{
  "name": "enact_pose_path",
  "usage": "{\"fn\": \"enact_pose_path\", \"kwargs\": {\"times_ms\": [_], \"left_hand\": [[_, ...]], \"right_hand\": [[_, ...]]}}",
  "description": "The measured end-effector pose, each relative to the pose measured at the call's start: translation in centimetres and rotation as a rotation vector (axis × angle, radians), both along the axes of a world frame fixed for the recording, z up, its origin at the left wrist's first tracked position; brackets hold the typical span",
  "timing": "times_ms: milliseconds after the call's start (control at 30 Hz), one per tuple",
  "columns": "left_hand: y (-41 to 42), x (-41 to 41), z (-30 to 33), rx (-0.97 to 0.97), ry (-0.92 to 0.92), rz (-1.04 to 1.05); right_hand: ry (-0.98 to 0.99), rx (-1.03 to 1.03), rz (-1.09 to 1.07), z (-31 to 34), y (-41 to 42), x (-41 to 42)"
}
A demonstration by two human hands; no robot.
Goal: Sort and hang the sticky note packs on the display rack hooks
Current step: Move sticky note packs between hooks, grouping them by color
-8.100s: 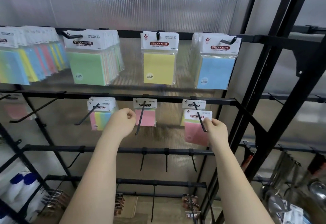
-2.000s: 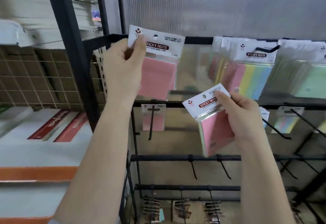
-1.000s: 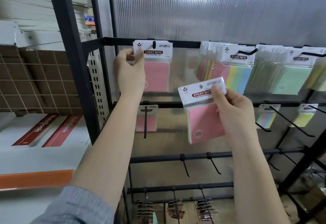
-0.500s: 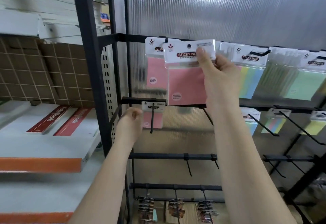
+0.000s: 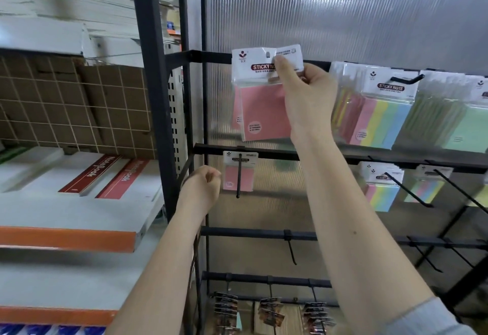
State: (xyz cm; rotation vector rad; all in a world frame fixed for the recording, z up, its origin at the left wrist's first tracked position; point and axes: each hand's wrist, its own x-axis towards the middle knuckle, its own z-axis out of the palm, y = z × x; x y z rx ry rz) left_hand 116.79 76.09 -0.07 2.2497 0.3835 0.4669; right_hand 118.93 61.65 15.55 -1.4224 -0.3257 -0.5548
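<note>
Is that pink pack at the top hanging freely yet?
No: the right hand pinches the pink pack by its header. Whether the hook passes through its hole, cannot tell.

The light was soft and even, with no dark shadows. The ribbed wall panel [image 5: 343, 12] shone with pale streaks of glare. The top left corner looked blurry, and straight bars bent near the edges.
</note>
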Motion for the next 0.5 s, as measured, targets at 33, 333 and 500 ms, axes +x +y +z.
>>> {"fn": "enact_pose_path", "kwargs": {"times_ms": [33, 333, 500], "left_hand": [[0.0, 0.1, -0.1, -0.007, -0.008, 0.001], [-0.2, 1.1, 0.3, -0.126, -0.014, 0.008], [0.3, 2.4, 0.5, -0.125, 0.072, 0.024]], "right_hand": [[0.003, -0.001, -0.005, 0.0, 0.0, 0.0], [-0.002, -0.054, -0.067, -0.8, 0.2, 1.1], [-0.002, -0.133, -0.136, -0.8, 0.4, 2.8]]}}
